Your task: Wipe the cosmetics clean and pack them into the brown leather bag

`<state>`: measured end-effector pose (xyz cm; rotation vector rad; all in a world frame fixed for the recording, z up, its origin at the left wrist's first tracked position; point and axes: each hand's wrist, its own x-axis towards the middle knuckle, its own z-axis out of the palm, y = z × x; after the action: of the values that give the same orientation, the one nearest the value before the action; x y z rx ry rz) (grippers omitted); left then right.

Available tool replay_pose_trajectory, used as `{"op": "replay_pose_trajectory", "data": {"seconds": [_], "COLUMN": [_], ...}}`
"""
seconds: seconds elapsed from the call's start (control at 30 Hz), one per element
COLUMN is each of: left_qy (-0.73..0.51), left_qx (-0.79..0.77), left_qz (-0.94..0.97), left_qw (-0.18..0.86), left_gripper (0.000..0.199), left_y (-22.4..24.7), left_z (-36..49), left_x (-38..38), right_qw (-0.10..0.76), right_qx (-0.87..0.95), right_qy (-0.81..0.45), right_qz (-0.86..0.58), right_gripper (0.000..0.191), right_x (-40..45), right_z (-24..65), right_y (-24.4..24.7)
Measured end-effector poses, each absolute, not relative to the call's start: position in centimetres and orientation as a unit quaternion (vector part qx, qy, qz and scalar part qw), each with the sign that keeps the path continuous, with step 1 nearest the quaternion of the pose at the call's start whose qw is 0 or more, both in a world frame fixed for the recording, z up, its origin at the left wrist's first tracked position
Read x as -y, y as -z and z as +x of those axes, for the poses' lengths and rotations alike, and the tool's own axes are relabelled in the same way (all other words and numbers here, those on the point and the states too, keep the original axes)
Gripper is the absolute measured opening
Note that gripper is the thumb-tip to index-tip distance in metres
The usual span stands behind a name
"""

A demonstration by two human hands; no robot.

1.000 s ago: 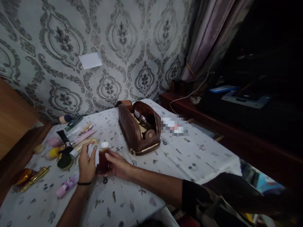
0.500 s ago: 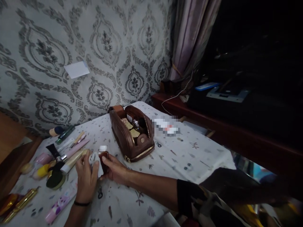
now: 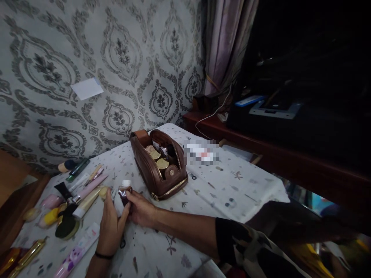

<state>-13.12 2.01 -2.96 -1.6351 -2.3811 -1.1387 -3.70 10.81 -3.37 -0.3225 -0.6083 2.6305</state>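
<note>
Head: 2 hands (image 3: 112, 227) (image 3: 142, 209), 1 bottle (image 3: 125, 189)

Small bottle (image 3: 125, 195) — white-capped, upright, seemingly dark-filled.

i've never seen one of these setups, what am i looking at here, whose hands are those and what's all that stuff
There is no robot here: these are a person's bare hands, seen by one camera worn on the head, looking forward and down.

The right hand holds a small bottle of dark liquid with a white cap. The left hand is at its other side, by something white that I can't make out.

Beyond them, on a patterned cloth, stands an open brown bag with things inside. To its left lie many small items, including a pink tube, a dark green round container and a yellow item.
</note>
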Motion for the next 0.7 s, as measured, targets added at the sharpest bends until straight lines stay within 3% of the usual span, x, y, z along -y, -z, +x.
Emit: {"op": "replay_pose_trajectory", "data": {"seconds": [0.4, 0.57, 0.7], "left_qy": [0.392, 0.441, 0.476], "left_qx": [0.776, 0.762, 0.748], "left_qz": [-0.492, -0.472, -0.457], "left_qw": [-0.04, -0.053, -0.065], "left_gripper": [0.074, 0.055, 0.051], "left_y": [1.5, 1.0, 0.8], "left_z": [-13.6, -13.4, -13.3], "left_x": [-2.2, -2.0, -1.9], "right_qw": [0.185, 0.159, 0.15], "right_qx": [0.306, 0.355, 0.4], "right_qy": [-0.929, -0.919, -0.903], "right_qz": [-0.1, -0.057, -0.054], "right_gripper": [0.054, 0.072, 0.086], "right_x": [-10.8, -10.7, -10.6], "right_z": [-3.7, -3.3, -3.3], "right_y": [3.5, 3.5, 3.7]}}
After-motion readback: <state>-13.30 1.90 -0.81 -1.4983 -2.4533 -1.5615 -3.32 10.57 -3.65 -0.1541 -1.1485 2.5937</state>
